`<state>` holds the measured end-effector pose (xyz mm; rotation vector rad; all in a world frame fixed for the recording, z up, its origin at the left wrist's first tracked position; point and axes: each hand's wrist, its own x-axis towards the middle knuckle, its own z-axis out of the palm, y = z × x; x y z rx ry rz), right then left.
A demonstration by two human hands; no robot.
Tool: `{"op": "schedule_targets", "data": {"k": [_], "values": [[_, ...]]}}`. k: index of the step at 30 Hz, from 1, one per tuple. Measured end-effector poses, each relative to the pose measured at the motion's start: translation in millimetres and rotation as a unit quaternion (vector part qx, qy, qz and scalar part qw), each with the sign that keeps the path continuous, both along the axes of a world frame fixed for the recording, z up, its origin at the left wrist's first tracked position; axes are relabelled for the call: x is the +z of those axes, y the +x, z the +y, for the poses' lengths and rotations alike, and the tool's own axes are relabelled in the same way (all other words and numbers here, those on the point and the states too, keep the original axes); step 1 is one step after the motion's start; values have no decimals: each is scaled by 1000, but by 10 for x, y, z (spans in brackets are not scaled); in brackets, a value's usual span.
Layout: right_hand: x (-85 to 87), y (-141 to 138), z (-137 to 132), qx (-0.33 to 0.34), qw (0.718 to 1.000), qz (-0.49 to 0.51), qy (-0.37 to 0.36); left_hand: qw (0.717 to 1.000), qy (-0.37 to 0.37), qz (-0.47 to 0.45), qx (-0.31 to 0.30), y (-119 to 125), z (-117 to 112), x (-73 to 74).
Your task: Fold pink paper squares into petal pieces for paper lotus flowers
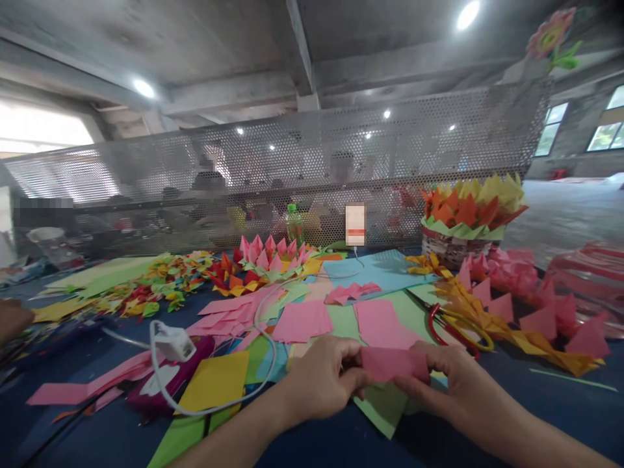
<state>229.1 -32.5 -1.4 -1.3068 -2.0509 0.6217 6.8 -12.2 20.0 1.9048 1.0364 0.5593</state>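
Note:
Both my hands hold one folded pink paper piece (394,361) low over the table. My left hand (322,382) pinches its left end with fingers closed. My right hand (441,378) grips its right end, fingers curled over the top edge. Under the hands lies a light green sheet (385,408). Flat pink squares (302,321) and a larger pink sheet (380,324) lie just beyond my hands. Red and yellow handled scissors (451,325) rest to the right of them.
A white charger with cable (173,342) lies on a magenta object at left, beside a yellow sheet (217,382). Folded paper flowers (266,255) and a basket of orange and yellow ones (468,218) stand behind. A perforated metal screen (302,175) backs the table; people sit beyond it.

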Motion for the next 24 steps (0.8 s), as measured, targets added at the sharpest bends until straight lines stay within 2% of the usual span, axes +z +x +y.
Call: {"op": "schedule_targets", "data": {"k": [3, 6, 11, 15, 18, 24], "values": [[-3, -3, 7, 15, 1000, -7, -7, 999, 33, 19, -1, -5, -13, 6], [14, -4, 11, 17, 1000, -12, -12, 1000, 4, -2, 0, -11, -3, 1], [47, -22, -20, 17, 1000, -12, -17, 997, -41, -57, -36, 10, 16, -14], [66, -57, -71, 32, 999, -32, -13, 995, -58, -70, -33, 51, -7, -55], [72, -75, -97, 17, 998, -56, 1, 993, -83, -81, -28, 72, -39, -87], [100, -92, -115, 34, 999, -36, 1, 996, -62, -58, -33, 76, -64, -36]]}}
